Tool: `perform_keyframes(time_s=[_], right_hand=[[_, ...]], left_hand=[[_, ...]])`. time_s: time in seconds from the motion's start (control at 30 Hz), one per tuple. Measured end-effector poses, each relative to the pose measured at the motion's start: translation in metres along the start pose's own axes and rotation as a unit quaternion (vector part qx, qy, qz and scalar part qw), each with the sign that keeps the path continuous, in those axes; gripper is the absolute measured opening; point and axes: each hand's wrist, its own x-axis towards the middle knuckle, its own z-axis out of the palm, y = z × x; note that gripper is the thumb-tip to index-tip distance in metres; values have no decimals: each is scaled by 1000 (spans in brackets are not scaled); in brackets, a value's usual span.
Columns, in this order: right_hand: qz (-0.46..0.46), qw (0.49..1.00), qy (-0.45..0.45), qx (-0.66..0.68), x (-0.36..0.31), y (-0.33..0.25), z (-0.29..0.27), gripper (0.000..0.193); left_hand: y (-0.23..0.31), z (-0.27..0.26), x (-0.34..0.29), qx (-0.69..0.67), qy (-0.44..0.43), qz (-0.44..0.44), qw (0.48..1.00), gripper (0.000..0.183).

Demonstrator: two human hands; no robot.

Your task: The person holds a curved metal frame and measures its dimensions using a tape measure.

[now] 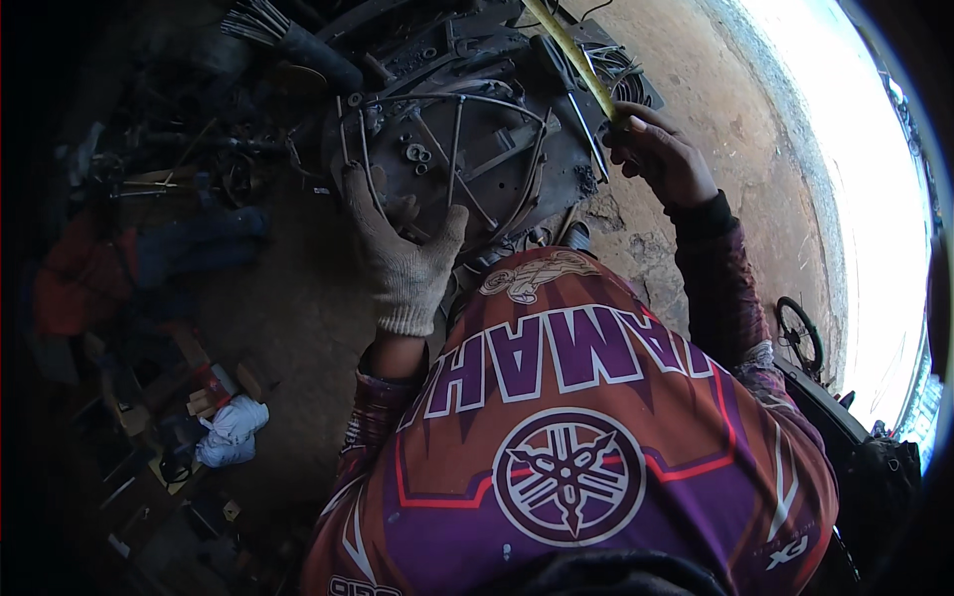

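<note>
Head view: your thin-rod frame (pixel 456 139) lies at 12 o'clock, on a dark metal plate (pixel 568 167). Its longer axis runs roughly from 9 to 3 o'clock, dipping slightly toward 4. The bowed rod along its far side arches toward 12, and the curved side rods draw in toward 6. One straight rod inside it runs nearly 12 to 6; another slants from 11 to 5.

Taking the frame as the clock's centre, your gloved left hand (pixel 405 260) is at 7 o'clock, fingers among the leftmost rods and thumb spread well away from them. You cannot tell from here whether those fingers close on a rod. At 3 o'clock, your bare right hand (pixel 664 159) is curled tight around the near end of a yellow strip (pixel 570 55); the strip's long axis points from your fingers toward 11 and leaves the view at the top edge.

Several small metal rings (pixel 417 154) sit on the plate, seen between the frame's rods. Farther out, you have a wire coil (pixel 628 72) at 2 o'clock, a dark tube (pixel 323 57) at 10, a white bundle (pixel 234 432) at 7 and a bicycle wheel (pixel 800 336) at 4. Your orange-and-purple shirt (pixel 566 387) fills 5 to 6 o'clock.
</note>
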Motion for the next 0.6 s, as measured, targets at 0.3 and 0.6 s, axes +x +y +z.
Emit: perform_keyframes(time_s=[0.3,0.6], right_hand=[[52,965,-56,251,-9,50,34,49],[53,968,-77,235,-9,63,64,51]], left_hand=[[-9,-4,1,-43,-35,-49,997,114],[-25,-18,4,-114,-72,-28,990,102]])
